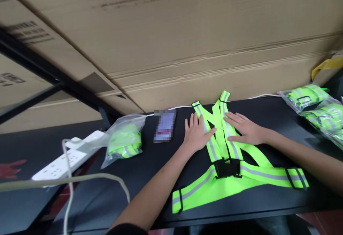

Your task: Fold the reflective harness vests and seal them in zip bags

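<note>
A neon-green reflective strap vest (230, 172) with grey stripes and a black buckle lies spread on the black table (268, 117). My left hand (197, 133) rests flat and open on the vest's left shoulder strap. On the right strap lies my right hand (245, 129), open too, fingers stretched toward the left. Neither hand grips anything.
A phone (164, 125) lies left of my left hand. A clear bag with a folded green vest (123, 141) sits further left, beside a white power strip (66, 158) and its cable. More bagged vests (317, 108) lie at the right. Large cardboard boxes (187, 42) stand behind the table.
</note>
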Demonstrator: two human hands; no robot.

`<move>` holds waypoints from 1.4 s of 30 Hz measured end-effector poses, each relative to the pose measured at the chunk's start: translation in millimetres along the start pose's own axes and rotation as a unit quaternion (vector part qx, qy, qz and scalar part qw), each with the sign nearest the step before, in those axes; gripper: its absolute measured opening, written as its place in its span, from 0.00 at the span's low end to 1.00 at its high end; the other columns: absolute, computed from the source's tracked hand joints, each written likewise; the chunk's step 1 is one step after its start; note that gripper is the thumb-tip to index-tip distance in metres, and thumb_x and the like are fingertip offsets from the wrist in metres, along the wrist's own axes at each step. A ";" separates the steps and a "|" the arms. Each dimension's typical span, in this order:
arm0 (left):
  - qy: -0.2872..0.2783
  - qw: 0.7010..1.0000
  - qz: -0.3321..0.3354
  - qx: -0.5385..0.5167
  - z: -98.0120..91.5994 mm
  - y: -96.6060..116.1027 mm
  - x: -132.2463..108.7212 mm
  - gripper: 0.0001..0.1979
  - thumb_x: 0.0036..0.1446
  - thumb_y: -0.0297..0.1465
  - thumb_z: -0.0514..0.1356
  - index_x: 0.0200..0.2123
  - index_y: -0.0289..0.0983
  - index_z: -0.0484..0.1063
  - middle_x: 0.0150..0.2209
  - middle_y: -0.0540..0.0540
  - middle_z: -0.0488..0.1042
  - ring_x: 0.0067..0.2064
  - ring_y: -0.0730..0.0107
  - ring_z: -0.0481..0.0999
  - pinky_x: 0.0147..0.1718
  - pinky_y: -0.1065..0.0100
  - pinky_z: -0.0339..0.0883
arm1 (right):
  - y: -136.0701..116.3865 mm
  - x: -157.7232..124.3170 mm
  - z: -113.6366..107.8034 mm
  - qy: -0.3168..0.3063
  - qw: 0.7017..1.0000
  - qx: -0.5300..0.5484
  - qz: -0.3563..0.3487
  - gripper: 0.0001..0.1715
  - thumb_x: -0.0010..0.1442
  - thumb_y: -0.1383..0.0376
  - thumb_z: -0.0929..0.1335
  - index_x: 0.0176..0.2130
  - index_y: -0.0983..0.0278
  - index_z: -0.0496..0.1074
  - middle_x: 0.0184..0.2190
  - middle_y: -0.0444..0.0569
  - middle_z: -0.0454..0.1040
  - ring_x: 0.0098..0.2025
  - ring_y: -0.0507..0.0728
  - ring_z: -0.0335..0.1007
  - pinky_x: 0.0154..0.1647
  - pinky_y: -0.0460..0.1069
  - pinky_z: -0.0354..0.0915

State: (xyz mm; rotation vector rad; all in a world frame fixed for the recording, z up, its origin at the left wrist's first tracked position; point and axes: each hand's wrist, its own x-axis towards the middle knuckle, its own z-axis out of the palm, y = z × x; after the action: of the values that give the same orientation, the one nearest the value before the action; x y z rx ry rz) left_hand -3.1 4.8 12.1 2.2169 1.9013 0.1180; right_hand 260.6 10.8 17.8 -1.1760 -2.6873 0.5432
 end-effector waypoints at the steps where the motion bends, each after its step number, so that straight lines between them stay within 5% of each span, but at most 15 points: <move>1: 0.004 1.000 0.010 0.009 1.9 -1.1 5.8 0.47 0.63 0.58 0.49 0.72 0.29 0.50 0.75 0.30 0.41 0.76 0.45 0.37 0.71 0.42 0.33 | 1.6 2.2 10.1 0.018 0.999 -0.026 -0.006 0.53 0.65 0.36 0.61 0.74 0.62 0.46 0.74 0.58 0.43 0.76 0.70 0.38 0.74 0.68 0.41; 5: 0.003 0.998 0.055 0.007 0.1 -6.4 24.5 0.46 0.62 0.59 0.49 0.71 0.33 0.51 0.75 0.32 0.41 0.75 0.44 0.38 0.69 0.36 0.32 | -1.9 -1.5 27.3 0.066 0.994 -0.081 0.010 0.52 0.67 0.38 0.58 0.73 0.67 0.47 0.74 0.62 0.45 0.75 0.69 0.39 0.74 0.68 0.42; 13: 0.046 0.987 0.124 -0.087 2.2 -8.7 28.5 0.34 0.64 0.44 0.57 0.68 0.38 0.55 0.70 0.35 0.59 0.73 0.49 0.53 0.70 0.38 0.36 | 4.8 -6.3 7.7 0.050 0.990 -0.127 0.035 0.45 0.66 0.40 0.60 0.64 0.73 0.62 0.72 0.71 0.50 0.75 0.74 0.42 0.72 0.73 0.38; 22: 0.077 0.958 0.186 -0.203 2.5 -8.1 31.6 0.24 0.66 0.40 0.55 0.62 0.38 0.63 0.68 0.36 0.60 0.71 0.53 0.56 0.68 0.50 0.53 | 12.8 4.1 15.5 0.073 0.989 -0.110 0.060 0.53 0.64 0.35 0.57 0.69 0.71 0.54 0.73 0.70 0.48 0.75 0.75 0.40 0.71 0.73 0.38; 27: 0.098 0.966 0.105 -0.215 6.0 -2.3 40.3 0.18 0.60 0.38 0.63 0.52 0.38 0.69 0.64 0.36 0.66 0.69 0.47 0.58 0.66 0.48 0.54 | 23.0 15.6 8.6 0.159 0.983 -0.042 0.086 0.46 0.67 0.39 0.57 0.67 0.71 0.57 0.67 0.69 0.60 0.70 0.73 0.53 0.69 0.69 0.48; 31: 0.150 0.960 0.015 -0.237 9.1 2.3 62.7 0.20 0.60 0.38 0.63 0.52 0.36 0.64 0.56 0.33 0.71 0.62 0.46 0.67 0.61 0.47 0.60 | 46.3 43.2 3.5 0.285 0.929 0.057 0.231 0.36 0.65 0.45 0.61 0.60 0.67 0.64 0.59 0.65 0.70 0.63 0.74 0.62 0.63 0.70 0.54; 35: 0.179 0.948 -0.042 -0.261 9.4 4.0 89.7 0.25 0.59 0.33 0.65 0.56 0.36 0.60 0.47 0.39 0.75 0.51 0.54 0.76 0.53 0.53 0.68 | 69.5 68.9 3.1 0.333 0.889 0.100 0.298 0.28 0.62 0.46 0.64 0.51 0.64 0.65 0.46 0.61 0.78 0.53 0.74 0.71 0.57 0.73 0.58; 39: 0.236 0.939 -0.061 -0.242 -1.5 10.2 87.1 0.28 0.56 0.31 0.67 0.56 0.33 0.61 0.55 0.33 0.69 0.58 0.50 0.70 0.58 0.50 0.62 | 77.8 74.9 6.1 0.344 0.889 0.148 0.262 0.27 0.54 0.49 0.71 0.47 0.61 0.63 0.44 0.57 0.79 0.48 0.67 0.75 0.52 0.64 0.66; 42: 0.240 0.953 0.025 -0.181 -13.7 25.4 73.1 0.20 0.59 0.36 0.64 0.52 0.35 0.69 0.56 0.36 0.69 0.60 0.47 0.65 0.60 0.50 0.59 | 81.9 76.9 9.0 0.348 0.888 0.176 0.244 0.34 0.48 0.49 0.75 0.48 0.60 0.62 0.44 0.57 0.79 0.47 0.67 0.75 0.49 0.63 0.68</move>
State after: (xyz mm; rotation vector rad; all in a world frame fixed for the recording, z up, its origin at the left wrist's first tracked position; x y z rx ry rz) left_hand 30.4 74.6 25.0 2.1038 1.8399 1.0110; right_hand 261.3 116.1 -22.4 -1.5567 -1.6169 0.5096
